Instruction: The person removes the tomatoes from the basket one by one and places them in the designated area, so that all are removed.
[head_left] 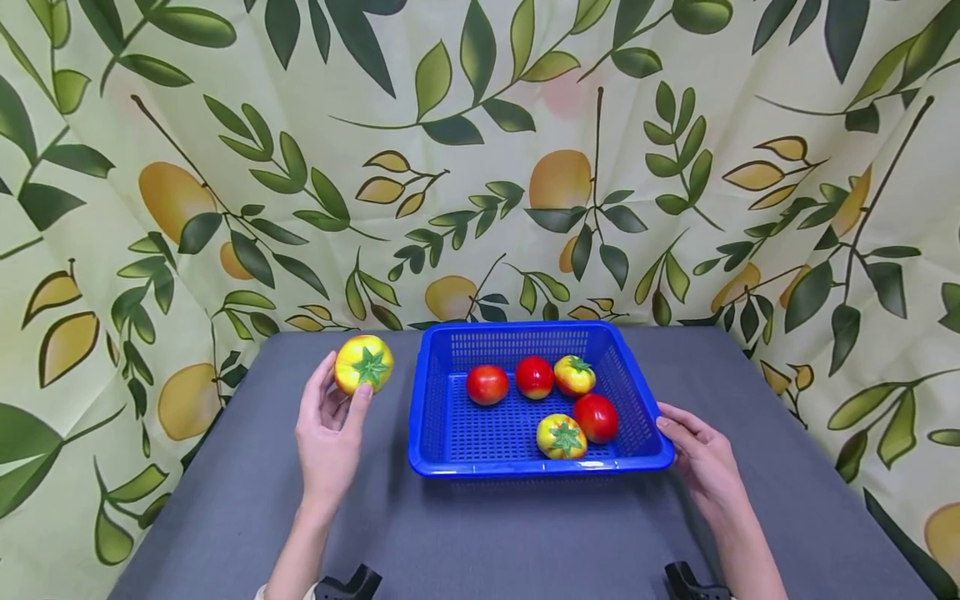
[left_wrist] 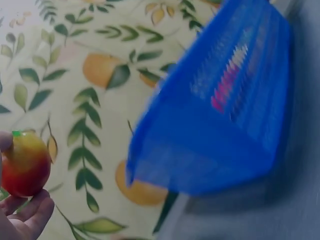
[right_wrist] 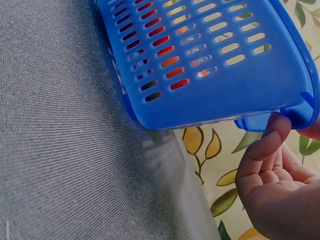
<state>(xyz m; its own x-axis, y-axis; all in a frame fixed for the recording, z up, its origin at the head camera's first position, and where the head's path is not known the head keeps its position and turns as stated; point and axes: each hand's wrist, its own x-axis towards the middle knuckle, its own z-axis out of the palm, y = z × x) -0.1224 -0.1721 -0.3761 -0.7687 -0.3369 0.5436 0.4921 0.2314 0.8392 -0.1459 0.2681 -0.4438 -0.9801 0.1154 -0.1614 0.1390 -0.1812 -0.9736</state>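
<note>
My left hand [head_left: 330, 429] holds a yellow tomato [head_left: 363, 365] between thumb and fingers, raised to the left of a blue plastic basket [head_left: 480, 468]. Its green star-shaped calyx faces the head camera. In the left wrist view the same tomato [left_wrist: 26, 167] shows a red lower half, above the fingers [left_wrist: 37, 212]. With thumb and fingers, my right hand [head_left: 705, 458] grips the basket's right rim; the right wrist view shows this hand [right_wrist: 280, 185] at the rim's corner. Inside the basket lie three red tomatoes [head_left: 487, 385] and two yellow ones [head_left: 562, 437] with green calyxes.
A grey cloth-covered table [head_left: 525, 542] lies under the basket. Behind it and at both sides hangs a curtain [head_left: 480, 225] printed with leaves and fruit. Part of a black device [head_left: 352, 583] shows at my left wrist, and another device [head_left: 693, 583] at my right.
</note>
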